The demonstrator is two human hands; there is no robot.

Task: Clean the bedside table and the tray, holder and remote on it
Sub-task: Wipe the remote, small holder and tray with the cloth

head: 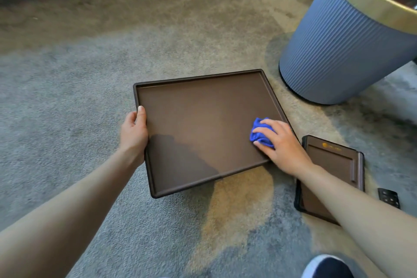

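Observation:
A flat dark brown tray [198, 119] is held just above the carpet, tilted a little. My left hand [134, 134] grips its left rim, thumb on top. My right hand [282, 142] presses a bunched blue cloth [260, 132] onto the tray's inner surface near the right edge. To the right a brown holder [327, 164] lies flat on the carpet, partly under my right forearm. A black remote [389, 197] lies just beyond it at the right.
A ribbed blue-grey bin [343, 51] with a gold rim and black liner stands at the back right, close to the tray's far corner. Grey and tan carpet [67, 97] spreads all around. A dark shoe [327, 266] shows at the bottom right.

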